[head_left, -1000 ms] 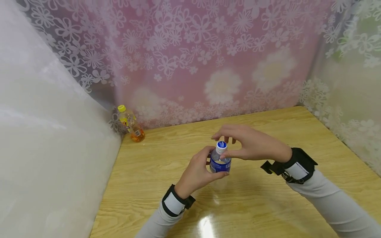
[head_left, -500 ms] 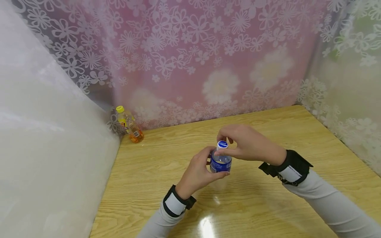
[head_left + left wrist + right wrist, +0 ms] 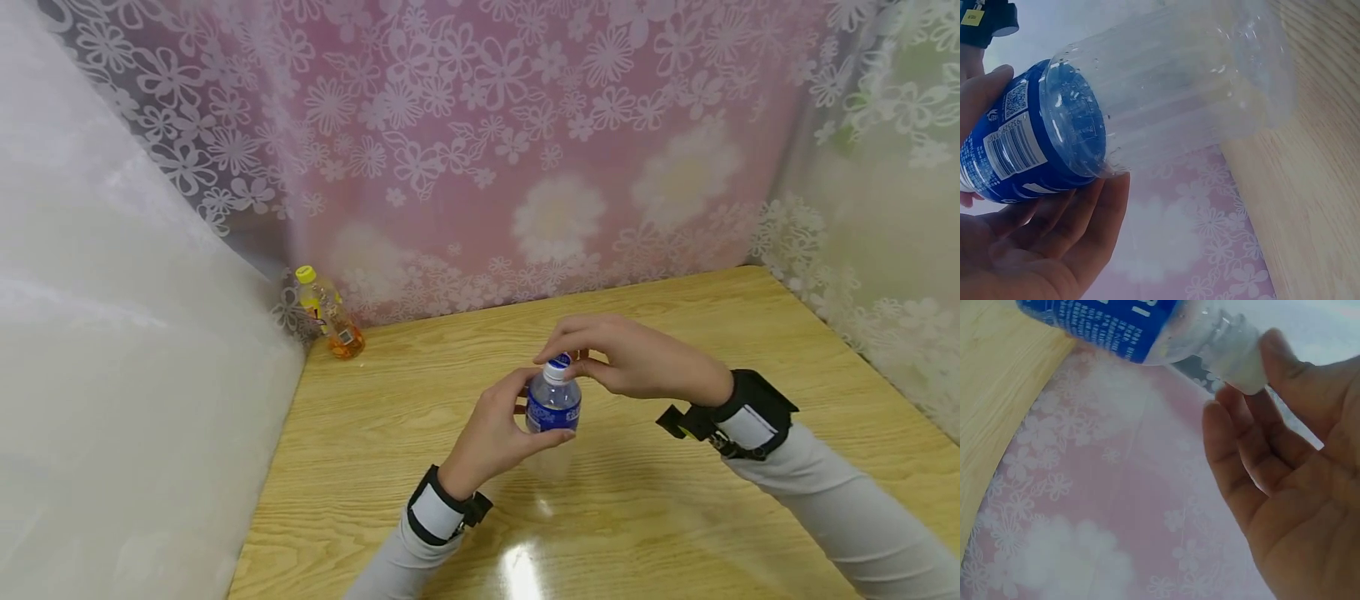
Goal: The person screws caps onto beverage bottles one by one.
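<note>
A clear plastic bottle with a blue label stands near the middle of the table. My left hand grips it around the label, thumb on the near side. The left wrist view shows that label with its barcode, and the clear lower body. Whether the base touches the table I cannot tell. At the top, my right hand pinches the white cap, which has a blue top. Close up in the right wrist view, thumb and fingertips touch the cap, and neck threads show beside it.
A yellow-capped bottle with some orange liquid stands in the far left corner of the wooden table. Flowered pink curtain hangs behind, with pale sheeting on the left and a flowered sheet on the right.
The right hand came in around the cap, turned about it, then drew slightly back with fingers straighter. The left hand has kept its hold on the bottle.
</note>
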The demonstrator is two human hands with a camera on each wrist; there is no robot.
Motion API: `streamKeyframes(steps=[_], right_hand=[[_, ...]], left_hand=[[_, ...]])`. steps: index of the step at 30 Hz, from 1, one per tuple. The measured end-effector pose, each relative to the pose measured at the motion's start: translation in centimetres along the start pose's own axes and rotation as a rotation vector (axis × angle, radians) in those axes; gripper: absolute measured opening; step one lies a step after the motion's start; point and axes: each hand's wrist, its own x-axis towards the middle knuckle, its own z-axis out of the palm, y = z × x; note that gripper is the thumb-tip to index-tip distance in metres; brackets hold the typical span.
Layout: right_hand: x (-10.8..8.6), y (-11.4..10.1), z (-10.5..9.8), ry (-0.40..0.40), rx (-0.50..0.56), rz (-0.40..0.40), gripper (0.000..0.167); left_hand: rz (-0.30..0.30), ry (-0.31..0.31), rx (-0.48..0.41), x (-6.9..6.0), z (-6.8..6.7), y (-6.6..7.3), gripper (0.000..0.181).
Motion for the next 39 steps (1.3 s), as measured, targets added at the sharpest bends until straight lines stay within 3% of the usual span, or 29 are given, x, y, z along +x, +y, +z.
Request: streamKeyframes(steps=[4,10,22,26,31,35,39], right_hand=[[0.3,-0.2,0.8,0.069,-0.118,0.045,0.017],[0.6,-0.4,1.6,0.134,-0.211,0.133,0.026],[0.0,-0.1,-0.6,-0.039,0.133,-0.023,0.047],[0.0,-0.1,-0.5,-0.023,0.089,0.016,0.033],[0.0,0.3,0.4,0.083,-0.002,0.093,0.015],[0.2,0.3,1.1,0.146,-0.063,0.158,0.021],[0.1,0.4,0.9,0.118,-0.032,0.154,0.028]], left_hand=[[0.003,0.034,0.022,-0.1,0.3,-0.2,0.073],[-0.009,0.077,0.081,-0.1,0.6,-0.1,0.075],[-0.009,0.033,0.031,0.0,0.1,0.1,0.076],[-0.008,0.029,0.027,0.0,0.3,0.2,0.077],[-0.011,0.073,0.045,-0.1,0.6,0.5,0.073],[-0.015,0.110,0.067,-0.1,0.8,0.6,0.072],[-0.018,0.105,0.069,-0.2,0.6,0.6,0.073]])
